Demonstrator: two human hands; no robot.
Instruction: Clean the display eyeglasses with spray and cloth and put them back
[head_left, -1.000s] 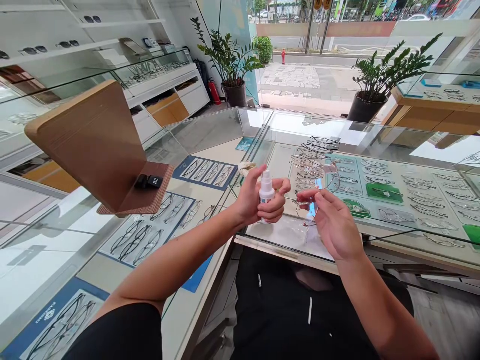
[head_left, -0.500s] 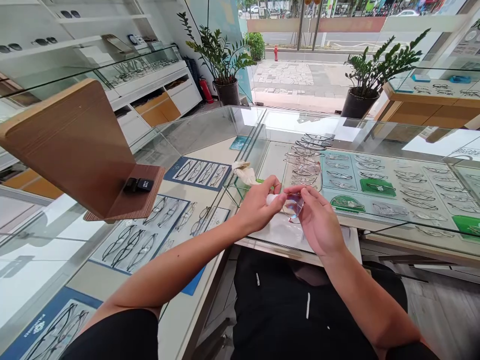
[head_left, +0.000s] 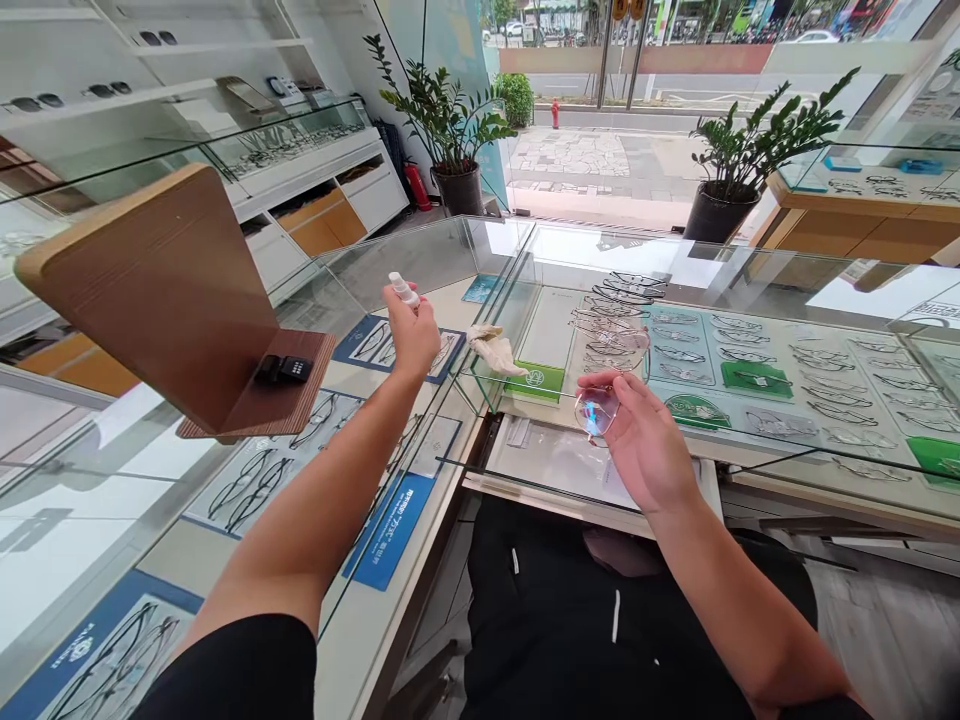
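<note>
My left hand (head_left: 415,335) is closed around a small white spray bottle (head_left: 403,289), whose top sticks out above the fingers. It is stretched forward over the left glass counter. In my right hand (head_left: 646,440) is a pair of eyeglasses (head_left: 598,412), pinched by the thin frame; a lens shows a bluish reflection. The fingers cover part of the frame. Between the two hands, a crumpled beige cloth (head_left: 495,350) lies on the glass near the counter corner.
A brown upright stand (head_left: 161,290) with a small black object (head_left: 283,369) on its base is at left. Glass display cases (head_left: 765,262) hold rows of spectacle frames. Two potted plants (head_left: 456,185) stand beyond, and a drawer (head_left: 555,470) sits partly pulled out before me.
My left hand has moved away from the eyeglasses, forward and to the left, carrying the spray bottle. My right hand stays almost in place with the eyeglasses.
</note>
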